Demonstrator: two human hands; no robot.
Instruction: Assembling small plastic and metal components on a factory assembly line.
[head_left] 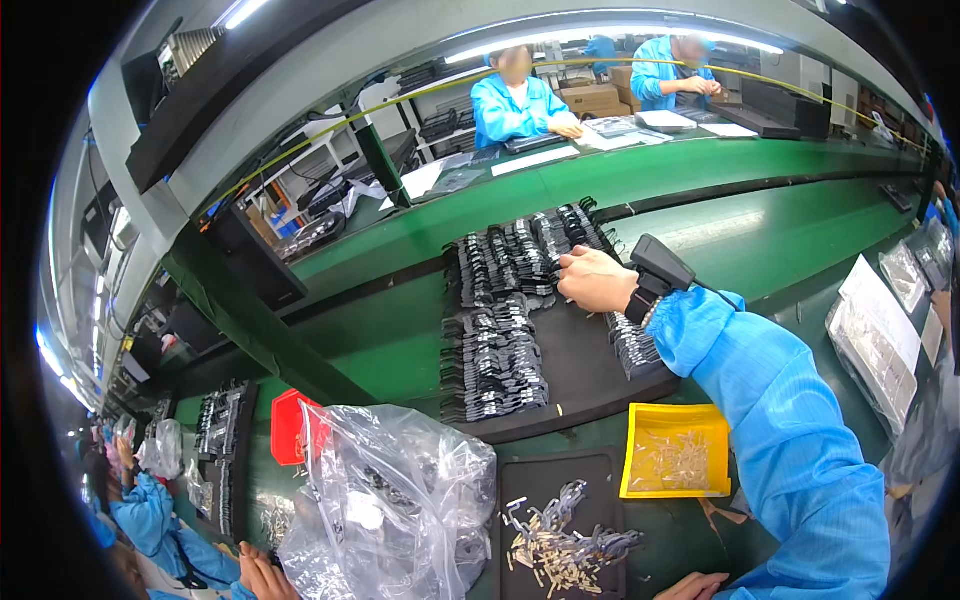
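Observation:
My right hand (595, 281) reaches over a black foam board (590, 350), fingers closed in a pinch at the rows of small black-and-silver bracket-like parts (495, 355). What lies between the fingertips is hidden by the hand. On this wrist sit a black strapped device (662, 265) and a beaded bracelet. Only part of my left hand (692, 587) shows at the lower edge, its fingers curled together; its contents cannot be made out. Near it is a dark tray (512, 585) with loose grey brackets (565, 500) and small gold-coloured pieces (545, 560).
A yellow bin (645, 490) holds small pale pieces. Left of the dark tray bulges a clear plastic bag (390, 500), touching a red bin (288, 428). A green post (255, 320) rises at left. Co-workers in blue sit across the bench and at far left. Bagged parts lie right.

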